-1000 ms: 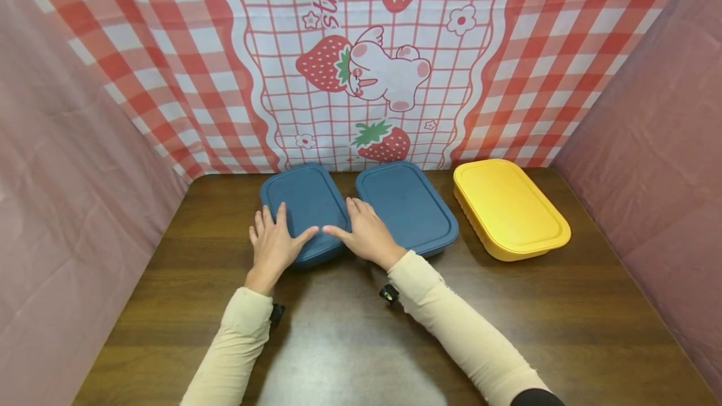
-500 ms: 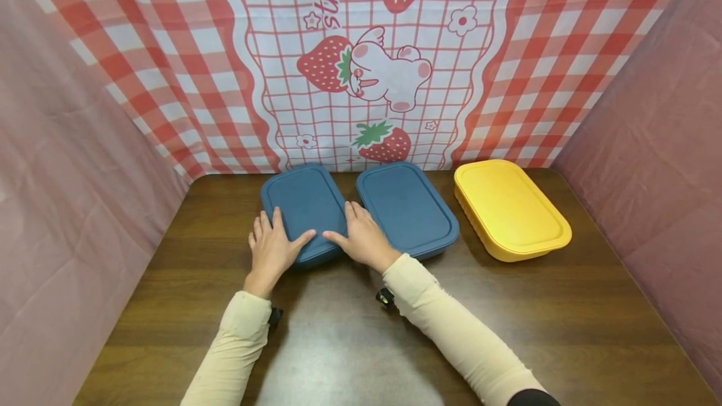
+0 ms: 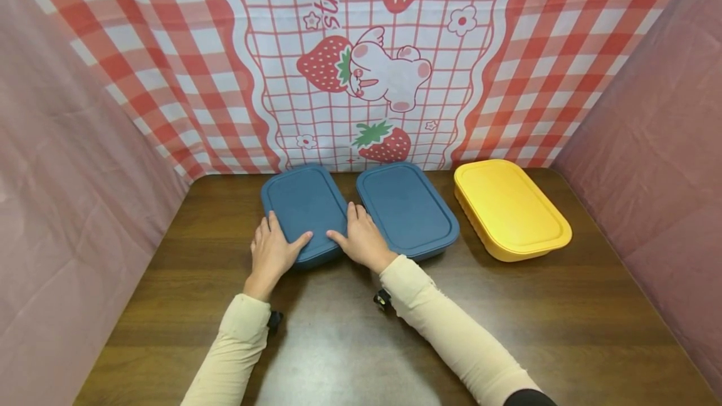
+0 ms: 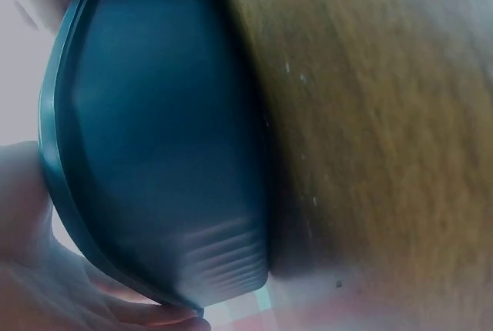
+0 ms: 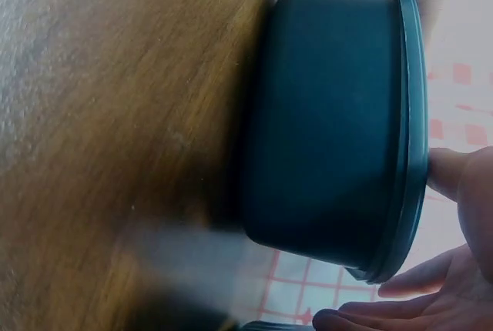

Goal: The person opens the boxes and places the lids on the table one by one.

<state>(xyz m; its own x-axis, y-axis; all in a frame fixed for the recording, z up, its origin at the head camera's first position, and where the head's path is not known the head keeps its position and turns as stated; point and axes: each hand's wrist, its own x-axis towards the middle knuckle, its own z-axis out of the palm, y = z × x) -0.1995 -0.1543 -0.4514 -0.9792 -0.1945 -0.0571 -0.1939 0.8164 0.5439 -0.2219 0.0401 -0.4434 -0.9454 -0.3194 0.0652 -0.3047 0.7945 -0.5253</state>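
Observation:
A dark blue lidded container (image 3: 304, 202) stands at the back of the wooden table (image 3: 507, 318). My left hand (image 3: 271, 249) lies at its near left corner, thumb on the lid, fingers straight along the left side. My right hand (image 3: 363, 242) lies at the near right corner, thumb on the lid, fingers straight in the gap beside a second blue container (image 3: 408, 208). The left wrist view shows the container (image 4: 169, 154) from the side with my left hand (image 4: 31, 269) at the lid's rim. In the right wrist view, my right hand (image 5: 462, 215) touches the rim of the container (image 5: 331, 115).
A yellow lidded container (image 3: 510, 208) stands to the right of the two blue ones. A strawberry-print cloth (image 3: 361, 67) hangs behind the table and pink cloth walls (image 3: 68, 205) close both sides. Bare wood lies in front of the containers.
Both hands have slid back toward me, from lying over the lid to its near corners. The containers have not moved.

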